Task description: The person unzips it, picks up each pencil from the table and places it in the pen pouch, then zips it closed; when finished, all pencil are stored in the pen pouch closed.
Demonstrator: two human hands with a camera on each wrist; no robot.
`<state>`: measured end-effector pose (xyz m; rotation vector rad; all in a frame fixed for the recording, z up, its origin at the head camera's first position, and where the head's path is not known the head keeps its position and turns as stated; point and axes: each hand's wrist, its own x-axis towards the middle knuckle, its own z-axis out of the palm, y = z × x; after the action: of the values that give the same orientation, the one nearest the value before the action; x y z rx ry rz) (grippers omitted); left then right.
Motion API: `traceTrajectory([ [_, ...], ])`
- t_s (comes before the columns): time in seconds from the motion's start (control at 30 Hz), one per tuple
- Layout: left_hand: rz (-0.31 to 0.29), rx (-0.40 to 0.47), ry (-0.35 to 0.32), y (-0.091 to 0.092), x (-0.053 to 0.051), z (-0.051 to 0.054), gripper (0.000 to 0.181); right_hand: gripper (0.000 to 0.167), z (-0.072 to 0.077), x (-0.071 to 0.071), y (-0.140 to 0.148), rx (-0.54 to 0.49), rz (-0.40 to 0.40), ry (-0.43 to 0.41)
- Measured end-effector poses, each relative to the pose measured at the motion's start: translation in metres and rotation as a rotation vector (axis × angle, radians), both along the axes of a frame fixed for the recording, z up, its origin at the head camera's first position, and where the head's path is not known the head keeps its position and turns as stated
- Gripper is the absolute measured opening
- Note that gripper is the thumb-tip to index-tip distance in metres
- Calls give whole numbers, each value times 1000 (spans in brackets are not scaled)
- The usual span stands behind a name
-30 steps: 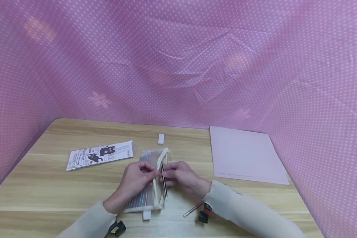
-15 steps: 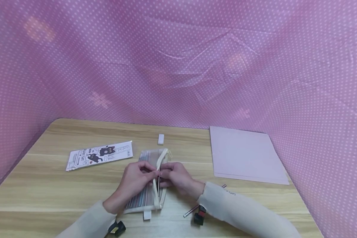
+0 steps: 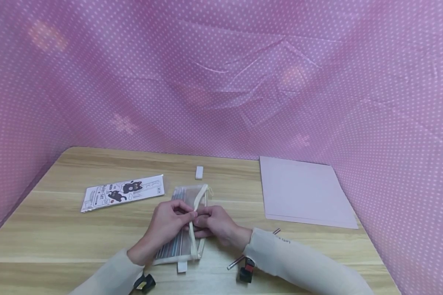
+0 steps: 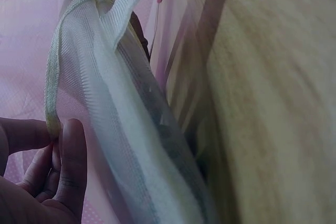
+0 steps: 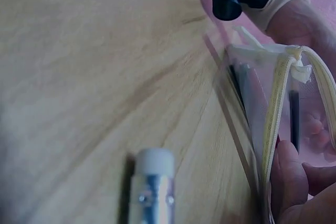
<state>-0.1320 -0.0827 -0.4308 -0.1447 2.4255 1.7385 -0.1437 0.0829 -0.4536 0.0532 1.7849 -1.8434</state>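
A see-through mesh pencil case (image 3: 181,246) with a cream zipper edge lies on the table, its mouth spread apart. Several striped pencils show through its mesh. My left hand (image 3: 170,219) pinches the near zipper edge between thumb and finger, as the left wrist view also shows. My right hand (image 3: 219,225) reaches into the mouth and holds a dark pencil (image 5: 294,114), which stands inside the case in the right wrist view. From the head view that pencil is hidden. Another pencil (image 3: 235,262), with a white eraser end, lies partly under my right forearm.
A white eraser (image 3: 199,172) lies behind the case. To the left is a packaged ruler set (image 3: 123,192) with black cats on it. A pale pink sheet or folder (image 3: 306,192) lies at the right back. Pink dotted cloth (image 3: 221,82) surrounds the table.
My right hand has moved left and carried the dark pencil from beside the opening into the case. My left hand stays on the zipper edge.
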Motion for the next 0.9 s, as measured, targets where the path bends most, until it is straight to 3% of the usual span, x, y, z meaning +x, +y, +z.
traceTrajectory([
  [0.2,-2,-8,-11,0,1,2,9,33,1,1,0,-8,4,-1],
  [0.4,-8,1,-7,0,1,3,9,35,4,-2,13,24,29,101],
  [0.63,-4,-16,-14,0,2,4,10,43,12,-13,41,72,-135,217],
  [0.7,-2,-22,-16,0,2,4,10,44,15,-17,51,83,-150,231],
  [0.8,1,-18,-19,1,2,3,10,47,19,-22,65,122,-93,259],
  [0.9,1,-16,-21,1,3,2,10,45,24,-24,81,243,82,335],
])
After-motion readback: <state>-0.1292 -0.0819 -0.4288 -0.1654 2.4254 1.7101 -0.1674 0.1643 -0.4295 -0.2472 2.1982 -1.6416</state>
